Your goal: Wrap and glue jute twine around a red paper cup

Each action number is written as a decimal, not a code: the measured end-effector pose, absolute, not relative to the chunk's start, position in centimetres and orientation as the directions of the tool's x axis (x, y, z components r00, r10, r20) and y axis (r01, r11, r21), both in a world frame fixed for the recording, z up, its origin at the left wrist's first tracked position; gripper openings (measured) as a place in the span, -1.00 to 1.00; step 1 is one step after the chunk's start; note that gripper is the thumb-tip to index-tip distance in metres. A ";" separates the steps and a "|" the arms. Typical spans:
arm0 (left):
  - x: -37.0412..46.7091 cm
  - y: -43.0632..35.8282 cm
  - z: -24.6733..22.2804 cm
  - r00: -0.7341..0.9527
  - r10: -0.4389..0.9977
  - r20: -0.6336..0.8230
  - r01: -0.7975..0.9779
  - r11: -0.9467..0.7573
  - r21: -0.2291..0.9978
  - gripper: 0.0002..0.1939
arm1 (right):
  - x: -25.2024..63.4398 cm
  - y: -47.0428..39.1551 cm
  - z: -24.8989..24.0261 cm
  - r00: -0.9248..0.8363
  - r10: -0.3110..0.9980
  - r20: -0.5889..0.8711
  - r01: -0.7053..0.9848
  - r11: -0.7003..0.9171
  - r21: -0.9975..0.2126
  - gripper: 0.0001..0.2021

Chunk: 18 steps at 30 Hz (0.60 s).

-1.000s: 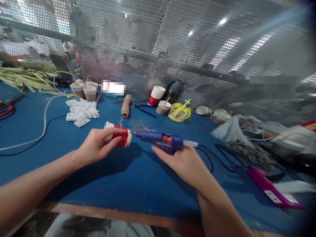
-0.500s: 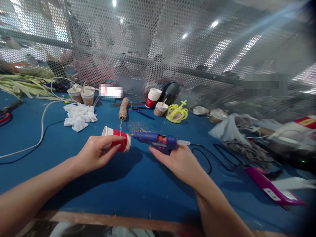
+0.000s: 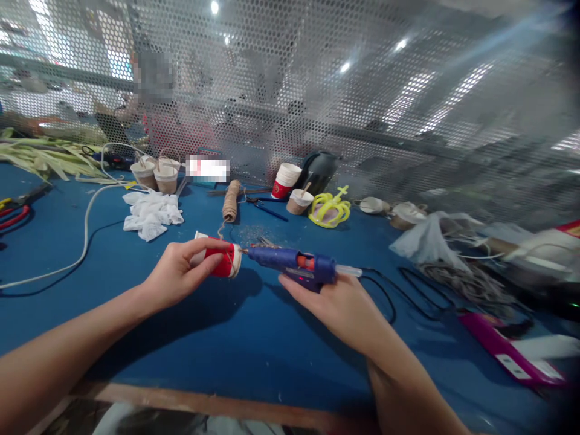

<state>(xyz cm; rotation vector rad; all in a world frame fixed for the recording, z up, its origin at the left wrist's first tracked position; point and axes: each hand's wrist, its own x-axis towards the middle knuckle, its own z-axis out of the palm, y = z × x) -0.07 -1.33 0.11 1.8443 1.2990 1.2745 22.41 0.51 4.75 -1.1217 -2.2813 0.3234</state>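
Pinched in my left hand [image 3: 185, 272] is a red and white paper cup [image 3: 222, 264], lying on its side in the air with its base toward the right. A strand of twine runs over its side near the base and back to a roll of twine [image 3: 231, 201] on the table. My right hand [image 3: 344, 308] is wrapped round a blue hot glue gun [image 3: 290, 264], with a clear glue stick [image 3: 348, 270] poking out of its rear. The gun's nozzle is at the cup's base edge; whether it touches I cannot tell.
Behind stand stacked paper cups [image 3: 286, 180], a twine-wrapped cup [image 3: 299, 201], a yellow crown [image 3: 329, 209] and blue-handled pliers [image 3: 270, 208]. White gloves [image 3: 151, 212] lie left, red-handled pliers [image 3: 20, 208] farther left. A purple power strip [image 3: 507, 350] and plastic bag [image 3: 430, 238] are right.
The view has shifted slightly, so the scene sits a little farther right. My left fingers lie farther along the cup toward its base. The glue gun stays by the cup's base.
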 end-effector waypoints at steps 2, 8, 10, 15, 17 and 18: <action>0.0 -1.2 0.2 0.053 0.940 0.337 0.379 -0.332 0.864 -0.70 | 22.4 0.5 4.8 -0.498 0.775 0.390 0.633 0.632 -0.447 -0.86; -0.2 -1.0 0.1 -0.003 0.962 0.274 0.350 -0.256 0.901 -0.68 | 22.4 0.3 5.1 -0.534 0.759 0.371 0.603 0.650 -0.462 -0.89; -0.2 -0.9 0.1 -0.015 0.967 0.253 0.328 -0.235 0.915 -0.68 | 22.4 0.1 5.0 -0.524 0.774 0.355 0.620 0.633 -0.464 -0.89; -0.3 -0.8 0.2 -0.031 0.972 0.232 0.293 -0.213 0.932 -0.68 | 22.5 0.1 4.6 -0.510 0.787 0.346 0.649 0.617 -0.446 -0.88; -0.3 -0.8 0.2 -0.032 0.971 0.239 0.296 -0.219 0.930 -0.68 | 22.5 0.2 4.6 -0.525 0.782 0.338 0.643 0.624 -0.445 -0.88; -0.3 -0.8 0.2 -0.031 0.969 0.246 0.301 -0.226 0.927 -0.69 | 22.5 0.2 4.6 -0.534 0.779 0.329 0.642 0.627 -0.441 -0.87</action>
